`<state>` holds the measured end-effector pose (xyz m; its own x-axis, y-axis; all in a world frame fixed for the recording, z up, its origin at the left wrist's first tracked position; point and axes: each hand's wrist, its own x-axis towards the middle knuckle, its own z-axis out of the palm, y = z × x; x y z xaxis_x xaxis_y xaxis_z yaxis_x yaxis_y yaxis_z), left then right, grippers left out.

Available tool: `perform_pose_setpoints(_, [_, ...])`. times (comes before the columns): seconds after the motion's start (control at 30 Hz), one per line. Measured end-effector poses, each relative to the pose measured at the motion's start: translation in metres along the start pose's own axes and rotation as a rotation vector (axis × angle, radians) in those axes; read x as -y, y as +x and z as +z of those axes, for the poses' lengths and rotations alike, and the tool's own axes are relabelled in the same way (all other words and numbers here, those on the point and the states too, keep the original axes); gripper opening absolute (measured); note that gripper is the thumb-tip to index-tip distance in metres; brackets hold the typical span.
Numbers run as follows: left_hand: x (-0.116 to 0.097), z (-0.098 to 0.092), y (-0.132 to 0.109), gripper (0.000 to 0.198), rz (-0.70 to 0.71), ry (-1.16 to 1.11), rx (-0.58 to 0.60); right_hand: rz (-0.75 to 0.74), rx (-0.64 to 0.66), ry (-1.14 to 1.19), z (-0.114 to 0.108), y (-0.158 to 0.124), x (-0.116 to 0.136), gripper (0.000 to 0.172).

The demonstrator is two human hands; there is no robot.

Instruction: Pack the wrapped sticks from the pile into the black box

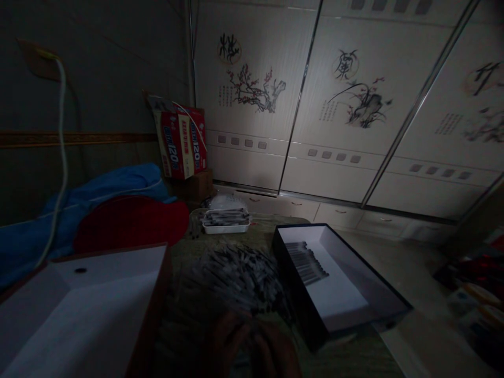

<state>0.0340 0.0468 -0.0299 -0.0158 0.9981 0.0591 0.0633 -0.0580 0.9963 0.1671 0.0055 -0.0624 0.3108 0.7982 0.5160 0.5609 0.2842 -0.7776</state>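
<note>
The scene is very dark. A heap of several thin grey sticks point(236, 278) lies on a greenish cloth-covered table point(185, 315). My left hand point(228, 336) and my right hand point(275, 352) meet at the bottom edge, at the near side of the heap. Their fingers are curled together around what seems to be a few sticks, but the dimness hides the detail. To the right lies a black shallow box point(388, 302) with a white inside, holding a neat row of the same sticks point(307, 262).
A large open box with a white inside point(79, 310) fills the lower left. A white tray of sticks point(226, 220) sits at the table's far edge. Blue and red cloth point(118, 210), a red carton point(181, 139) and painted wardrobe doors point(334, 105) stand behind.
</note>
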Motion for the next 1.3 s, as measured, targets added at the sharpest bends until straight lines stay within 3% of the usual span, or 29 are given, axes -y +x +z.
perform_pose_setpoints(0.07, [-0.011, 0.001, 0.001, 0.032, -0.007, -0.018, 0.029, 0.035, -0.040, -0.040, -0.004, 0.000, -0.009, 0.040])
perform_pose_setpoints(0.23, [-0.027, -0.006, 0.009, 0.031, 0.018, 0.140, -0.153, 0.139, -0.100, -0.092, -0.016, 0.006, -0.030, 0.043])
perform_pose_setpoints(0.33, [-0.032, -0.008, 0.019, 0.030, 0.118, 0.389, -0.189, 0.190, -0.092, -0.096, -0.016, 0.008, -0.036, 0.045])
perform_pose_setpoints(0.47, [-0.034, -0.007, 0.043, 0.034, 0.354, 0.766, -0.178, 0.251, -0.059, -0.077, -0.013, 0.010, -0.033, 0.044])
perform_pose_setpoints(0.6, [-0.036, -0.005, 0.073, 0.038, 0.356, 1.073, -0.107, 0.210, -0.073, -0.049, -0.015, 0.015, -0.025, 0.044])
perform_pose_setpoints(0.73, [-0.034, -0.003, 0.099, 0.043, 0.342, 1.114, -0.075, 0.147, -0.096, -0.048, -0.016, 0.018, -0.020, 0.039])
perform_pose_setpoints(0.87, [-0.028, -0.004, 0.109, 0.034, 0.325, 1.129, -0.059, 0.144, -0.080, -0.062, -0.013, 0.018, -0.021, 0.040])
perform_pose_setpoints(1.1, [-0.035, -0.004, 0.104, 0.021, 0.361, 1.009, -0.088, 0.172, -0.070, -0.067, -0.009, 0.015, -0.026, 0.046])
perform_pose_setpoints(1.3, [-0.048, 0.001, 0.081, 0.019, 0.267, 0.676, -0.201, 0.104, -0.063, -0.150, -0.004, 0.008, -0.024, 0.046])
